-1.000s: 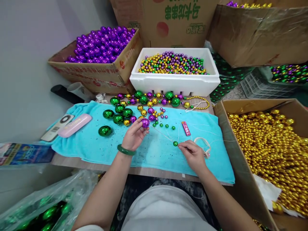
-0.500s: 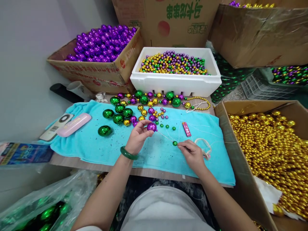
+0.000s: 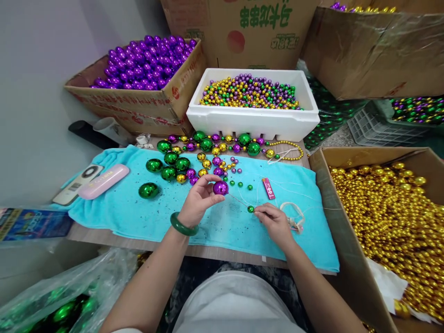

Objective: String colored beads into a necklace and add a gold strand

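Note:
Between thumb and fingers, my left hand (image 3: 198,198) holds a shiny purple bead (image 3: 221,188) above the turquoise towel (image 3: 222,226). A thin line runs from that bead to a small green bead (image 3: 250,209). At the green bead's right side, my right hand (image 3: 274,223) is closed in a pinch; the tip it grips is hidden by the fingers. Just behind the hands lie loose small green beads (image 3: 240,184) and several gold and purple ones. Larger green balls (image 3: 169,173) rest to the left. A strung bead garland (image 3: 237,148) stretches along the towel's far edge.
A white foam box (image 3: 253,122) of mixed beads stands behind the towel. Cardboard boxes hold purple balls (image 3: 145,62) at left and gold beads (image 3: 378,217) at right. A pink case (image 3: 104,181), a small magenta packet (image 3: 268,188) and a white ribbon loop (image 3: 294,215) lie on the towel.
The purple bead has turned slightly in my left hand and sits a little lower. My right hand and the green bead have shifted slightly left and down.

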### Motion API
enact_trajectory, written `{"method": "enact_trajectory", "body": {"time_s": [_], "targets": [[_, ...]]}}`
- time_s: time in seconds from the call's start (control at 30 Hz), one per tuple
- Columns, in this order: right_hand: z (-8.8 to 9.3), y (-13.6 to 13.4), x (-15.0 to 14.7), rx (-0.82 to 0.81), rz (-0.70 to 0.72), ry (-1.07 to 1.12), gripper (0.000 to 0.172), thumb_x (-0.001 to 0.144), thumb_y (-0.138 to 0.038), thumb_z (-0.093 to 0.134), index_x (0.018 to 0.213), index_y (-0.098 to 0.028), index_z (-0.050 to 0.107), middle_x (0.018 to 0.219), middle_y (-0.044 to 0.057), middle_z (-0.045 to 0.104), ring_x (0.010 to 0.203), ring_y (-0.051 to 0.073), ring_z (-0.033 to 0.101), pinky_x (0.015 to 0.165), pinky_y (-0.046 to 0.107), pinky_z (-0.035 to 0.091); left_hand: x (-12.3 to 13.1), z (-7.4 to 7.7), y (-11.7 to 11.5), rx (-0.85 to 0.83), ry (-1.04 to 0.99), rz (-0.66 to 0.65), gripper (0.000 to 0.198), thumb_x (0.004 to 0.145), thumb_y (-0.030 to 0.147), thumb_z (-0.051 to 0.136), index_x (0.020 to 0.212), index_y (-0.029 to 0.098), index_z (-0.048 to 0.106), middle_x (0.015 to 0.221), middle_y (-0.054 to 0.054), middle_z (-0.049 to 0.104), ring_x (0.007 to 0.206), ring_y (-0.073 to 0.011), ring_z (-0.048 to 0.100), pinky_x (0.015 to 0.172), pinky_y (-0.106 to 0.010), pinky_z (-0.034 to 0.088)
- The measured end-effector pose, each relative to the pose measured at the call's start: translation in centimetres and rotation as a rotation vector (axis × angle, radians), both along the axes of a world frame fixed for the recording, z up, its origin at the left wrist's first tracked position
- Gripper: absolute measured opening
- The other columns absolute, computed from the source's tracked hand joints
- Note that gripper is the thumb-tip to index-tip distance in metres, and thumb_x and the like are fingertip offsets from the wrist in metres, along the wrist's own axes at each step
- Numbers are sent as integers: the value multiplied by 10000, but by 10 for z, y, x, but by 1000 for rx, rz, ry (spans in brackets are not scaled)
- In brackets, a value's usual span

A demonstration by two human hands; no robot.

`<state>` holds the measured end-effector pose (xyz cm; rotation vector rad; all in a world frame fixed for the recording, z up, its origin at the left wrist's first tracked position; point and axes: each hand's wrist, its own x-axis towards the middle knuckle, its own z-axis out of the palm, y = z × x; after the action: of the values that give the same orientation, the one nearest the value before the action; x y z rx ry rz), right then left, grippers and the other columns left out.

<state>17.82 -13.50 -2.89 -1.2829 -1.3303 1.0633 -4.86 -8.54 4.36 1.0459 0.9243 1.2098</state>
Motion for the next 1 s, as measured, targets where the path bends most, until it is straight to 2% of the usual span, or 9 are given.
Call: {"method": "enact_trajectory", "body": {"time_s": [0.13,0.27,0.4,0.63,0.83,1.0], "targets": [[-3,3,1,-55,11,69,115,733,-311,693,731,-204,734,690,32,626,567,128,535,515,259,444,3,4,-1,81,64,4,398,600,124,800,952,206,635,953,-16,602,836,-122,575,754,-227,471],[-3,4,2,-123,59,168,142,715,-336,709,710,-195,726,664,20,584,512,105,499,434,232,398,4,5,-2,85,44,-50,386,640,164,784,979,214,606,907,-6,610,805,-121,583,732,-242,474],[-4,4,0,-148,51,200,115,708,-310,713,703,-195,723,676,18,581,493,91,485,393,216,358,6,2,-3,99,68,-26,387,657,174,774,993,210,585,892,-9,605,792,-125,585,717,-246,479],[-9,5,2,-154,48,218,118,701,-310,723,713,-192,726,703,22,588,490,86,488,375,209,350,12,9,-9,200,136,44,387,615,161,801,940,194,595,947,-11,541,824,-110,548,751,-226,463],[-12,4,4,-162,101,240,160,728,-345,713,725,-185,720,710,20,576,476,80,476,378,214,360,19,16,-15,153,62,-56,367,675,192,768,982,216,568,955,-13,533,795,-104,544,692,-213,466],[-14,6,10,-82,90,157,117,751,-312,696,750,-200,730,705,28,592,503,89,476,387,208,349,19,19,-16,246,179,30,364,646,164,785,959,210,606,982,-15,499,882,-115,539,793,-229,461]]}}
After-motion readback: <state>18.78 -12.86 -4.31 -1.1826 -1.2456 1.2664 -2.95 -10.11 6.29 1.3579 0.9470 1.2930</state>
